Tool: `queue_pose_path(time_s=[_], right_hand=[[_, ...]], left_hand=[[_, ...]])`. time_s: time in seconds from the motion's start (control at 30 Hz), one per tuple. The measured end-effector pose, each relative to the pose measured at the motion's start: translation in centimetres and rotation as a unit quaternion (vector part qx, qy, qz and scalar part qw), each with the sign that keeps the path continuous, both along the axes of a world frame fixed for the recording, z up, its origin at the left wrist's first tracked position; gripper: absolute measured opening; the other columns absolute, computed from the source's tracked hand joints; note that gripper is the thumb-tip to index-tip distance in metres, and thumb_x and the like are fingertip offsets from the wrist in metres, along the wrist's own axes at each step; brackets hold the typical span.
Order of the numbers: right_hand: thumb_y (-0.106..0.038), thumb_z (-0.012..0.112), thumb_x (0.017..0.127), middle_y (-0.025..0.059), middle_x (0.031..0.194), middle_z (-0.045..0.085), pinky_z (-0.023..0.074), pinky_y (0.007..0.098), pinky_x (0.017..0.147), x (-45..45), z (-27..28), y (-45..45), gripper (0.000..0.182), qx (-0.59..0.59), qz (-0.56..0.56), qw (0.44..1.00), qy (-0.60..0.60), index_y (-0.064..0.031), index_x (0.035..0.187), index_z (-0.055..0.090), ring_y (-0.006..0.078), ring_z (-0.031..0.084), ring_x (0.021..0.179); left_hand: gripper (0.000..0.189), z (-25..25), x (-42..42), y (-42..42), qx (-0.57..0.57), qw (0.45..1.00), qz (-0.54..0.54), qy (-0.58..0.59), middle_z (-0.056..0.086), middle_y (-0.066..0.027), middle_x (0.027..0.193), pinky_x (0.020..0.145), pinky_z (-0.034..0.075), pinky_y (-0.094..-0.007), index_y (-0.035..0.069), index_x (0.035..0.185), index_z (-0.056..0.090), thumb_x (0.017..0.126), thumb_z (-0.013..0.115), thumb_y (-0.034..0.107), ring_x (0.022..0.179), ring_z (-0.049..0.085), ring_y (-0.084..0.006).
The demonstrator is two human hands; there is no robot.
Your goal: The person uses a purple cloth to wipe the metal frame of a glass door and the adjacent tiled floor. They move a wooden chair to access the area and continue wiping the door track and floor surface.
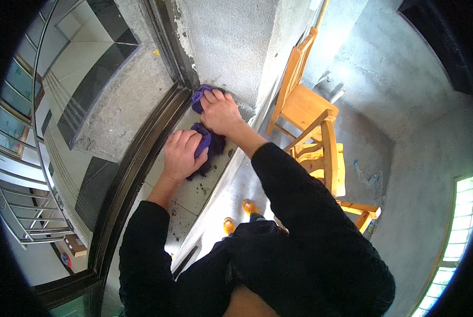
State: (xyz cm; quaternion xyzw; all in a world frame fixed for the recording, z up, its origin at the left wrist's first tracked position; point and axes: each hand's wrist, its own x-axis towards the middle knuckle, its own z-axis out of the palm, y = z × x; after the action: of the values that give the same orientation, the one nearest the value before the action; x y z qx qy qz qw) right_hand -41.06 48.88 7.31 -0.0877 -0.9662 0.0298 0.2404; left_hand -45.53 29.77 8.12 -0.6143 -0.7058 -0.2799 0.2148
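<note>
A purple cloth (212,138), dark and wet-looking in places, lies bunched on a dirty tiled window sill (183,204). My left hand (183,153) is closed over one bunch of it, beside the dark metal window frame (141,152). Farther up, my right hand (219,111) presses another purple bunch into the corner where the frame meets the rough wall (228,43). Whether both bunches are one cloth I cannot tell. Dark specks of dirt are scattered over the tiles below my hands.
Wooden chairs (305,105) stand to the right, close to the wall's edge. Beyond the window frame are a rough concrete ledge (121,99) and a curved metal railing (36,119). My orange shoes (250,207) show on the floor under the sill's edge.
</note>
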Motion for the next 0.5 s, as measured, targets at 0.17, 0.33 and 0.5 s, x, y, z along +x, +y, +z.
queue_pose_path(time_s=[0.17, 0.33, 0.5], right_hand=[[-0.022, 0.058, 0.082, 0.0086, 0.118, 0.064, 0.0457, 0.0422, 0.093, 3.8, -1.3, 0.4, 0.032, -0.034, -0.081, 0.996, 0.034, -0.0037, 0.106, 0.068, 0.027, 0.056, 0.114], [-0.012, 0.066, 0.078, 0.0148, 0.104, 0.065, 0.054, 0.0476, 0.075, 15.9, -5.4, 0.3, 0.017, -0.203, -0.137, 0.966, 0.082, -0.0059, 0.093, 0.07, 0.0363, 0.065, 0.089], [-0.001, 0.063, 0.086, 0.0175, 0.104, 0.064, 0.0526, 0.0415, 0.077, 14.7, -0.8, -0.5, 0.013, -0.346, -0.096, 0.893, 0.27, 0.0017, 0.097, 0.067, 0.0364, 0.064, 0.089]], left_hand=[[0.034, -0.2, 0.0, -0.1, -0.008, 1.0, 0.003, -0.004, 0.063, -0.0111, 0.106, 0.083, 0.047, -0.0429, 0.004, 0.102, 0.064, 0.075, 0.072, 0.024, 0.096, 0.059, -0.0324], [0.032, -0.2, 0.2, -0.4, -0.003, 0.999, -0.039, 0.014, 0.064, -0.0062, 0.102, 0.081, 0.048, -0.0397, 0.008, 0.099, 0.067, 0.075, 0.072, 0.028, 0.093, 0.06, -0.0273], [0.033, 0.1, -0.6, 0.0, 0.006, 0.999, -0.051, 0.01, 0.064, -0.006, 0.101, 0.082, 0.048, -0.0399, 0.008, 0.1, 0.067, 0.075, 0.072, 0.029, 0.093, 0.06, -0.0268]])
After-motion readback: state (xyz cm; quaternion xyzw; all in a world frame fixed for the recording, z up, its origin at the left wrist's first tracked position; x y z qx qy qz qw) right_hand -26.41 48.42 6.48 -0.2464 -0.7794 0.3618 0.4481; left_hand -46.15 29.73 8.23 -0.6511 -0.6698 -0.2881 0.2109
